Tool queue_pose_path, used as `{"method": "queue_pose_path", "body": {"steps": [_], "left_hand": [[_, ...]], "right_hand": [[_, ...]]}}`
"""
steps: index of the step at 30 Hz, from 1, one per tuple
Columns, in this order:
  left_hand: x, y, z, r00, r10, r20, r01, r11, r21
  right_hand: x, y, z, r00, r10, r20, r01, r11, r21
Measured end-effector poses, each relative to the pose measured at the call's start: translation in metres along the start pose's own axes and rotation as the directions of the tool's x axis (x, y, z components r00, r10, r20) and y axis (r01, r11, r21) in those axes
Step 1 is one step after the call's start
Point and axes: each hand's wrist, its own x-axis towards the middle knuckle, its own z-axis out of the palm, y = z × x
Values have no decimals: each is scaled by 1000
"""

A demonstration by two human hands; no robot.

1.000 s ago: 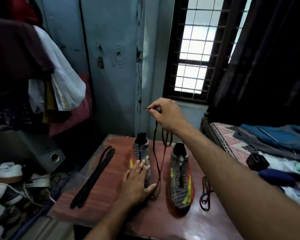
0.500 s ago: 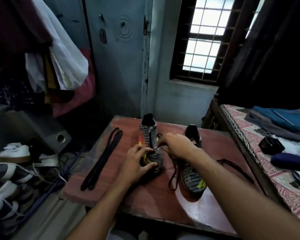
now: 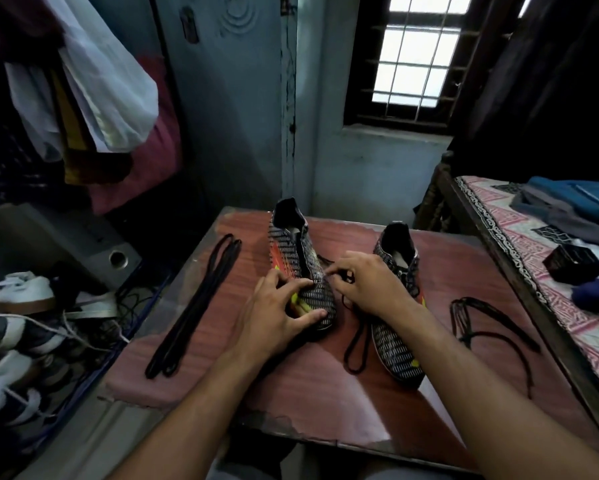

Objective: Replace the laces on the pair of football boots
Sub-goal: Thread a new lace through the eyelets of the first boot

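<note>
On a reddish wooden table (image 3: 291,393), the left hand (image 3: 277,313) grips the toe of a black-and-white knit football boot (image 3: 301,268). The right hand (image 3: 367,285) pinches its thin black lace (image 3: 355,344), probably limp and light, best gripped near its tip.

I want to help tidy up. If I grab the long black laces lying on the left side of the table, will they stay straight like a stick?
Probably not. The black laces are thin cords folded into a loose bundle, so they would likely droop. They look light and might slip apart if held by one strand.
</note>
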Motion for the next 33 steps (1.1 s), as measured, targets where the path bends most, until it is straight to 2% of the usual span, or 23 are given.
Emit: {"method": "queue_pose_path", "body": {"steps": [4, 8, 16, 21, 23, 27, 33], "left_hand": [[6, 1, 1, 997, -59, 40, 57, 998, 38], [4, 0, 1, 999, -22, 40, 20, 998, 53], [2, 1, -4, 999, 16, 40, -17, 999, 32], [3, 1, -3, 999, 22, 49, -23, 999, 28], [4, 2, -3, 998, 22, 53, -26, 998, 59], [2, 3, 1, 990, 132, 52, -141, 965, 219], [0, 2, 1, 988, 153, 23, -155, 965, 212]], "right_hand": [[-4, 13, -2, 996, -63, 66, 64, 998, -12], [-10, 24, -7, 988, -92, 125, 99, 994, -49], [-5, -4, 0, 994, -102, 49, 103, 995, -10], [-12, -5, 13, 990, -124, -64, 124, 992, -12], [-12, -5, 13, 984, -161, -71, 159, 987, -30], [-10, -7, 12, 978, -198, -61, 194, 979, -70], [-6, -13, 15, 987, -142, -74, 139, 989, -47]]}}
